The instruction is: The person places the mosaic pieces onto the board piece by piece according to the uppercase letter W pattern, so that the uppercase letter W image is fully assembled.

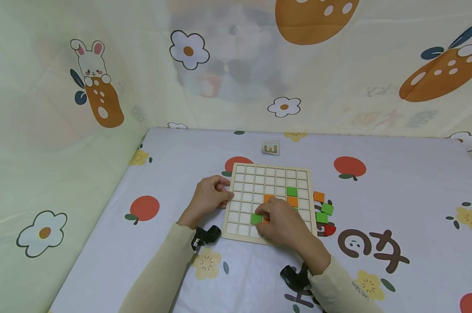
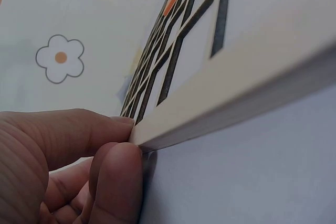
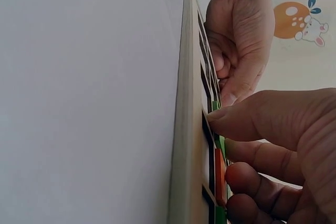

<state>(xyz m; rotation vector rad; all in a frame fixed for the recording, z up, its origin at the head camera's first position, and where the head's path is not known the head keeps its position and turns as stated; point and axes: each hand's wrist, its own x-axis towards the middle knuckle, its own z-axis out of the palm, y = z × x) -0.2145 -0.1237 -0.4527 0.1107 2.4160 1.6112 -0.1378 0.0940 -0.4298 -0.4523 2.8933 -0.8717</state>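
A light wooden grid board lies flat, with green and orange square tiles in some of its cells. My left hand pinches the board's left edge; in the left wrist view its thumb and a finger meet at the rim. Over the lower middle cells, my right hand has its thumb and index finger curled at a green tile. In the right wrist view the thumb touches the board beside green, and an orange tile lies by the other fingers. My right hand partly covers nearby tiles.
Several loose pieces lie right of the board: an orange tile, green tiles and a red piece. Beyond the board is a small printed grid card. A patterned cloth covers the table; curtains rise behind.
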